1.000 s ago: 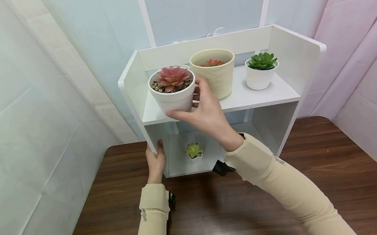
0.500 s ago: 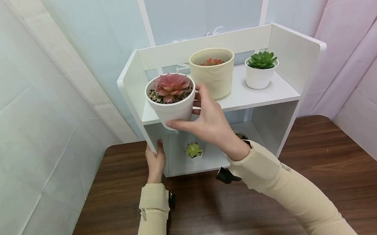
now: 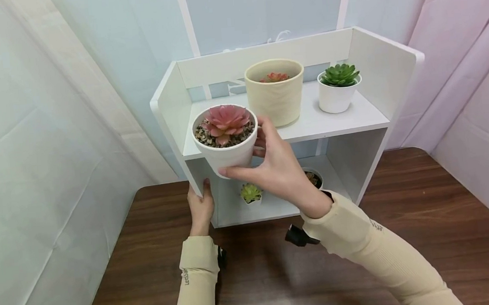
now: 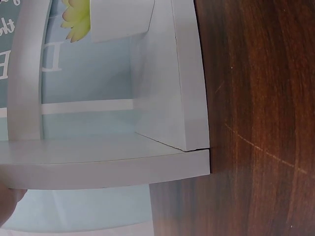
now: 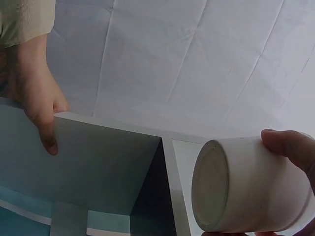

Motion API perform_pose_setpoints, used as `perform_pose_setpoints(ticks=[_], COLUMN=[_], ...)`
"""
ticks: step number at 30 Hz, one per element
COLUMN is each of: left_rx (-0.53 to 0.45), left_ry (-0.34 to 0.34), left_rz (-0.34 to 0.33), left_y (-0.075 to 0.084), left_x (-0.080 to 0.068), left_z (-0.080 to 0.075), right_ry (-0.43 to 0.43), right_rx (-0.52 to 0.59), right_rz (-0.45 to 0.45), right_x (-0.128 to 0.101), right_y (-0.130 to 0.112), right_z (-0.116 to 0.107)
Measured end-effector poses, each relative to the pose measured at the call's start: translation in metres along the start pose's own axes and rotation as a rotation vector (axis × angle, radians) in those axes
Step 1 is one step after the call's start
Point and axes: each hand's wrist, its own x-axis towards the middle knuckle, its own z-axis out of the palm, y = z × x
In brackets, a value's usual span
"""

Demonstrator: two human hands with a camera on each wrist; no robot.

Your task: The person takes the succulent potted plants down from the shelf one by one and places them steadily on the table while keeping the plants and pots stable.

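Observation:
A white pot (image 3: 227, 156) with a pink succulent (image 3: 226, 121) in gravel is held up by my right hand (image 3: 278, 169), thumb on its front and fingers round its right side. It hangs off the front edge of the upper shelf board; its underside shows in the right wrist view (image 5: 211, 187). My left hand (image 3: 201, 206) grips the left side panel of the white shelf unit (image 3: 193, 178), its thumb on the inner face. Just right of the held pot, a cream pot (image 3: 276, 99) with a small red succulent stands on the upper board.
A green succulent in a white pot (image 3: 336, 98) stands at the upper board's right. Below are a small yellow-green succulent (image 3: 251, 193) and a partly hidden pot (image 3: 314, 178). The unit stands on a dark wooden table (image 3: 258, 276), with pale curtains (image 3: 55, 153) around.
My right hand has brought the pink succulent's pot forward and down from over the upper board, uncovering part of a pot below. My left hand stays on the side panel.

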Motion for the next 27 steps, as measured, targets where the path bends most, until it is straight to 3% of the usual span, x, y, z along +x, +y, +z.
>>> perform_pose_setpoints(ticks=[2, 9, 21, 27], left_rx=[0.004, -0.001, -0.008, -0.001], left_ry=[0.006, 0.03, 0.051, 0.06], left_rz=[-0.004, -0.016, 0.004, 0.014], left_y=[0.0, -0.04, -0.041, -0.035], left_x=[0.0, 0.011, 0.012, 0.012], left_z=[0.0, 0.004, 0.005, 0.006], right_ry=[-0.002, -0.012, -0.026, -0.029], right_rx=[-0.007, -0.04, -0.066, -0.097], right_rz=[0.002, 0.01, 0.014, -0.026], right_x=[-0.002, -0.011, -0.022, -0.028], right_y=[0.001, 0.009, 0.019, 0.027], right_z=[0.0, 0.0, 0.004, 0.006])
